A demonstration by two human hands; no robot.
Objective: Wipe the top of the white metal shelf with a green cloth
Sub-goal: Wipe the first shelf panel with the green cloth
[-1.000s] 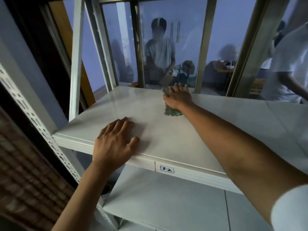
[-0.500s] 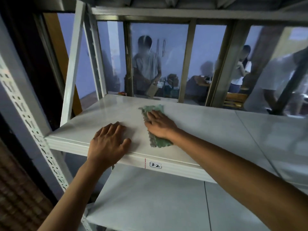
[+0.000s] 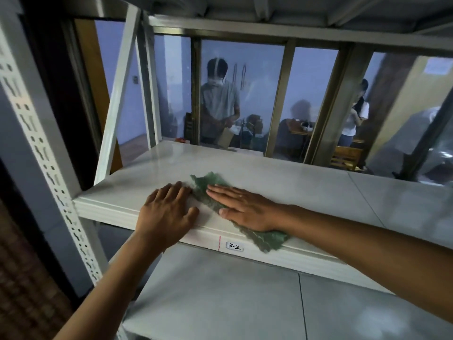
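White metal shelf (image 3: pixel 282 182) fills view, top surface pale, lower tier (image 3: pixel 220 295) beneath. Perforated upright post (image 3: pixel 46 168) at left. Window (image 3: pixel 242 99) behind shelf, people visible through glass. Right hand (image 3: pixel 245 207) lies flat on green cloth (image 3: pixel 208 185), fingers straight and together, pressing it to shelf top near front edge. Cloth corner droops over front lip. Left hand (image 3: pixel 166 212) rests flat on shelf just left of cloth, fingers spread, holding nothing. Label "3-2" (image 3: pixel 234 246) on front edge, below cloth.

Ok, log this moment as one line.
right hand flat on green cloth | cloth overhangs front edge | left hand flat on white shelf | label 3-2
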